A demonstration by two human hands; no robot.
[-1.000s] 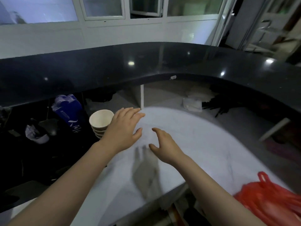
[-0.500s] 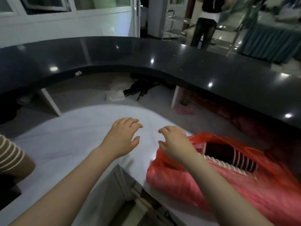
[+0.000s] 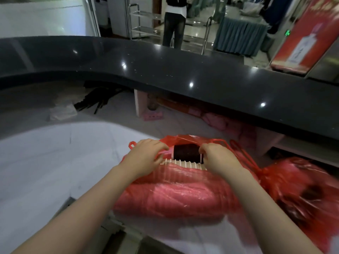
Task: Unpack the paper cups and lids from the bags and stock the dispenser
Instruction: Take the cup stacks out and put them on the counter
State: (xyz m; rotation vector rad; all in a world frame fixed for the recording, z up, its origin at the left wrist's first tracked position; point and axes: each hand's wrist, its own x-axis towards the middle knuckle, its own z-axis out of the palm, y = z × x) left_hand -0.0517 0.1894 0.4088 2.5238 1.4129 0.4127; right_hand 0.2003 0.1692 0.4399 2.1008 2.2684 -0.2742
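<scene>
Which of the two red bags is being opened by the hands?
The nearer red bag, showing ribbed white cups; both hands grip its mouth. The right-hand bag lies untouched.

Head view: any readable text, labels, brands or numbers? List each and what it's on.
None can be read.
Red poster, far right behind the counter: shows a white bottle and some marks near the top, too blurred to read.
Green lit sign, beside the poster: too small and blurred.
Red plastic bag, which the left hand and right hand grip at its opening: no print visible.
</scene>
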